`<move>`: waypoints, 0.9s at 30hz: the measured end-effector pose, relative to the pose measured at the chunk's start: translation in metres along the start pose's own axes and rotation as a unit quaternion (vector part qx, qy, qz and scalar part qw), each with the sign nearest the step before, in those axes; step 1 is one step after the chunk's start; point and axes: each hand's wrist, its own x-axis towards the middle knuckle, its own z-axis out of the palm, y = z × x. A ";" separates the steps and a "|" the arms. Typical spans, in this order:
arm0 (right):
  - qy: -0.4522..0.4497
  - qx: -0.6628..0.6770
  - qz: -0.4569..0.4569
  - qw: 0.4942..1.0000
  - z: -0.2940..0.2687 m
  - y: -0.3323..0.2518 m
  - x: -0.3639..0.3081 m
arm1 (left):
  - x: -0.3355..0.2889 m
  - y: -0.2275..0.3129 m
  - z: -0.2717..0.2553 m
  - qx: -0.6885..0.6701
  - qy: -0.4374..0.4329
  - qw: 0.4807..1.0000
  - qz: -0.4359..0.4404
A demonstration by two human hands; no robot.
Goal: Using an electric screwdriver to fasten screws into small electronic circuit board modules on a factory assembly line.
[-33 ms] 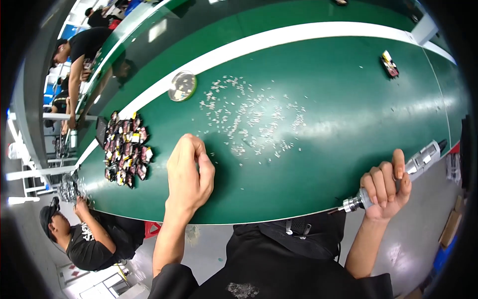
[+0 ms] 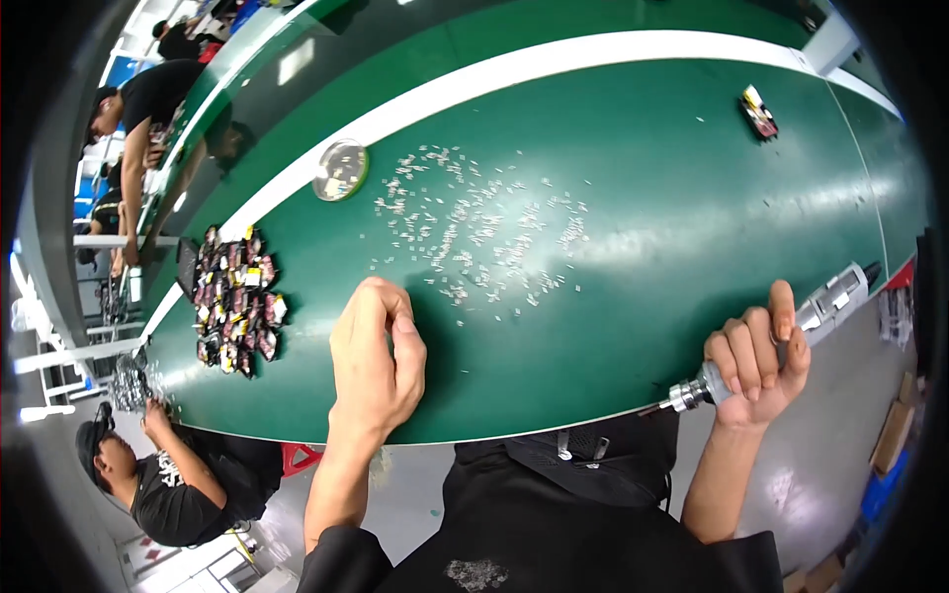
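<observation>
My left hand (image 2: 376, 356) is closed above the near part of the green table, its fingers curled in. Whatever it may hold is hidden. Beyond it lie several tiny pale pieces (image 2: 484, 232), scattered loosely over the tabletop. In my right hand (image 2: 756, 366), at the table's near right edge, is a grey electric screwdriver (image 2: 828, 304). My fingers wrap round its body, and its metal chuck and thin dark bit point left, toward the edge.
Left on the green table (image 2: 633, 326) is a cluster of small black, red and yellow packed parts (image 2: 237, 296). A round clear dish (image 2: 341, 170) stands behind it. One similar part (image 2: 759, 114) lies far right. A co-worker (image 2: 178, 484) sits at the left end.
The table and the things on it appear slightly further left in the picture. Both hands keep the same grip, and the screwdriver stays in my right hand.
</observation>
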 end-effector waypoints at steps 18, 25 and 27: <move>0.040 0.058 -0.119 0.990 0.067 0.002 0.008 | -0.028 0.088 0.077 -0.673 -0.091 0.717 -0.160; 0.048 0.062 -0.146 0.986 0.066 0.009 0.012 | -0.028 0.090 0.085 -0.734 -0.099 0.653 -0.162; 0.056 0.054 -0.149 0.986 0.065 0.008 0.013 | -0.027 0.092 0.085 -0.727 -0.105 0.658 -0.165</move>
